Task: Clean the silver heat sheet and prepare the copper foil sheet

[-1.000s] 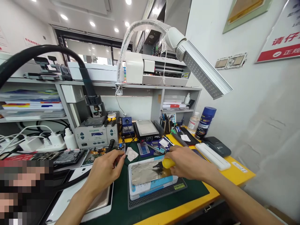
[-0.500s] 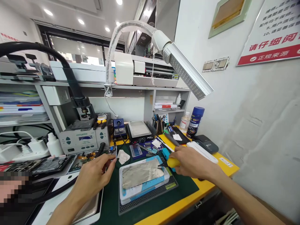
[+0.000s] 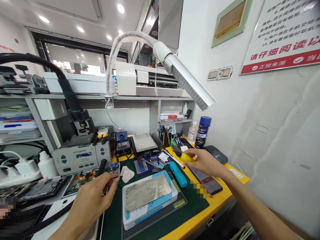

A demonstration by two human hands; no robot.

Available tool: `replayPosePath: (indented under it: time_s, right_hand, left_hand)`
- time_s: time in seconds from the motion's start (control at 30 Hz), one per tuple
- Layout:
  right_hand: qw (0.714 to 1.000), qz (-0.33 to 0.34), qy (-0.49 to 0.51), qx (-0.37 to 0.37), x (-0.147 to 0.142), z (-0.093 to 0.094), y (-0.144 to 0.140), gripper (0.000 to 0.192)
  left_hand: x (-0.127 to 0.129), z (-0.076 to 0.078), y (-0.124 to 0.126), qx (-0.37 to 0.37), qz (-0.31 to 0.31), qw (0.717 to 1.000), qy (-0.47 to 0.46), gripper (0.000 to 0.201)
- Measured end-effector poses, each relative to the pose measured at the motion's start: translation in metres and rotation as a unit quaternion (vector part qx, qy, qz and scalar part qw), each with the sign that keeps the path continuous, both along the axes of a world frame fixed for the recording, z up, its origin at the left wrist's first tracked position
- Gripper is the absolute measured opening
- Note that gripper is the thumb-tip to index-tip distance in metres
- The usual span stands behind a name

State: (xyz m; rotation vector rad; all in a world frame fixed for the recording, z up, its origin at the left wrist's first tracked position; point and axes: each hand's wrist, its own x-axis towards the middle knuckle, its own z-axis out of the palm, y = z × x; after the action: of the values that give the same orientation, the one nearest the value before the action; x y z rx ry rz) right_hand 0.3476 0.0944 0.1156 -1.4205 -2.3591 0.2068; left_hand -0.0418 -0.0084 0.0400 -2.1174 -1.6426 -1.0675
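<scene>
My left hand [image 3: 96, 196] is raised left of a white-and-blue box, thumb and fingers pinching a thin, narrow piece [image 3: 119, 169] seen almost edge-on. Its kind is unclear. My right hand [image 3: 200, 162], to the right and farther back, grips a yellow-and-dark hand tool [image 3: 186, 157] whose dark end points up and left; I cannot make out its kind. A wrinkled silvery sheet [image 3: 148, 193] lies on the white-and-blue box [image 3: 132, 220]. Under the box is a dark perforated mat [image 3: 156, 222]. A turquoise tool [image 3: 178, 174] rests right of the box, below my right hand.
A dark phone [image 3: 208, 181] lies at the right. Behind are a hot plate [image 3: 145, 142], a grey control unit [image 3: 82, 158] and a blue spray can [image 3: 203, 132]. A lamp [image 3: 188, 80] hangs above. Crumpled white paper [image 3: 127, 174] and a black hose [image 3: 47, 218] lie near my left hand.
My right hand has lifted the yellow tool away from the silvery sheet, moving back over the bench's right side; the tool's tip now points up-left. My left hand keeps its pinch. The view has shifted right.
</scene>
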Motion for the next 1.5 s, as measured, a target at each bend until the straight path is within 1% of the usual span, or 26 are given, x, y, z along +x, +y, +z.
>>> replayPosePath:
  time_s: [0.13, 0.23, 0.33, 0.47, 0.57, 0.7, 0.8, 0.9, 1.03, 1.1, 1.17, 1.3, 1.37, 1.43, 1.5]
  right_hand:
    - [0.995, -0.052, 0.086, -0.002, -0.001, -0.003, 0.036, 0.028]
    - [0.988, -0.089, 0.125, -0.013, -0.010, -0.010, 0.066, 0.028]
    - [0.984, -0.118, 0.133, -0.028, -0.023, -0.018, 0.093, 0.030]
    - [0.982, -0.149, 0.103, -0.056, -0.041, -0.030, 0.119, 0.030]
    - [0.980, -0.168, 0.071, -0.074, -0.053, -0.036, 0.129, 0.031]
    - [0.977, -0.189, 0.039, -0.088, -0.065, -0.041, 0.135, 0.031]
    - [0.976, -0.199, 0.024, -0.089, -0.068, -0.044, 0.136, 0.031]
    - [0.977, -0.199, 0.015, -0.082, -0.067, -0.046, 0.134, 0.032]
    - [0.981, -0.184, 0.004, -0.057, -0.059, -0.042, 0.123, 0.032]
    - [0.985, -0.172, 0.002, -0.035, -0.055, -0.038, 0.114, 0.033]
    - [0.989, -0.145, -0.001, -0.024, -0.053, -0.036, 0.105, 0.032]
    - [0.997, -0.058, -0.027, -0.049, -0.054, -0.034, 0.090, 0.027]
    - [0.997, -0.009, -0.044, -0.070, -0.058, -0.032, 0.086, 0.026]
    - [0.992, 0.050, -0.063, -0.096, -0.065, -0.030, 0.083, 0.025]
    - [0.982, 0.115, -0.085, -0.126, -0.072, -0.028, 0.080, 0.024]
  left_hand:
    - [0.000, 0.002, -0.001, 0.013, -0.009, 1.000, 0.006, 0.032]
    - [-0.005, -0.002, 0.000, -0.002, -0.009, 1.000, 0.015, 0.029]
    - [-0.012, -0.009, 0.002, -0.026, -0.004, 0.999, 0.027, 0.026]
    - [-0.017, -0.013, 0.006, -0.027, 0.004, 0.999, 0.038, 0.026]
    - [-0.018, -0.013, 0.007, -0.007, -0.006, 0.999, 0.052, 0.024]
    - [-0.013, -0.007, 0.007, 0.035, -0.013, 0.998, 0.056, 0.023]
    - [-0.007, -0.001, 0.005, 0.060, -0.015, 0.997, 0.046, 0.027]
    - [-0.003, 0.003, 0.004, 0.057, -0.019, 0.997, 0.043, 0.028]
    - [-0.002, 0.002, 0.003, 0.032, -0.012, 0.999, 0.035, 0.029]
    - [-0.002, 0.001, 0.003, 0.032, -0.012, 0.999, 0.030, 0.030]
    - [-0.001, 0.000, 0.003, 0.039, -0.021, 0.999, 0.028, 0.029]
    - [0.003, 0.000, 0.005, 0.059, -0.046, 0.997, 0.028, 0.027]
    - [0.002, -0.002, 0.007, 0.062, -0.045, 0.997, 0.032, 0.027]
    - [-0.001, -0.006, 0.008, 0.054, -0.038, 0.997, 0.035, 0.027]
    - [-0.006, -0.012, 0.010, 0.039, -0.026, 0.998, 0.040, 0.027]
